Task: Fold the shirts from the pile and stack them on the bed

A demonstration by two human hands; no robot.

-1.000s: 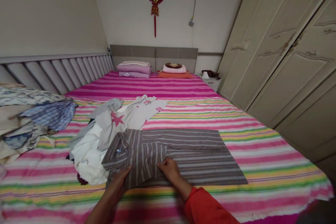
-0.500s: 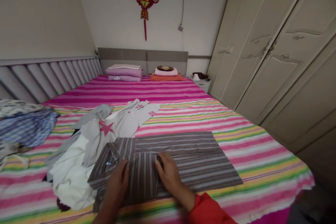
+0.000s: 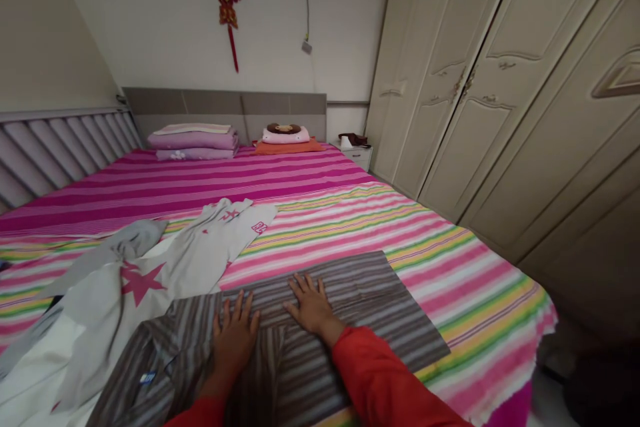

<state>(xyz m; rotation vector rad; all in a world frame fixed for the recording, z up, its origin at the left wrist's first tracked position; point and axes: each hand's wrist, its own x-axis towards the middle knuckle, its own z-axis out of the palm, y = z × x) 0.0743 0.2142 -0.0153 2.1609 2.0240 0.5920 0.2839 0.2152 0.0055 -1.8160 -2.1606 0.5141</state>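
Note:
A brown striped shirt [image 3: 350, 320] lies spread on the striped bedsheet [image 3: 350, 227], its collar with a blue label at the lower left. My left hand [image 3: 235, 337] rests flat on the shirt, fingers apart, near its middle. My right hand [image 3: 310, 303] lies flat on the shirt just to the right, fingers spread toward the far edge. Both hands hold nothing. A red sleeve covers my right forearm.
A grey and white garment with pink stars [image 3: 150, 273] lies crumpled left of the shirt. Folded purple bedding [image 3: 193, 141] and an orange pillow [image 3: 285, 143] sit by the headboard. A cream wardrobe [image 3: 500, 100] lines the right side. A small nightstand [image 3: 357, 153] stands in the corner.
Both hands have slid forward across the shirt and flattened out on it. The view has swung to the right, so the clothes pile on the left has left the picture.

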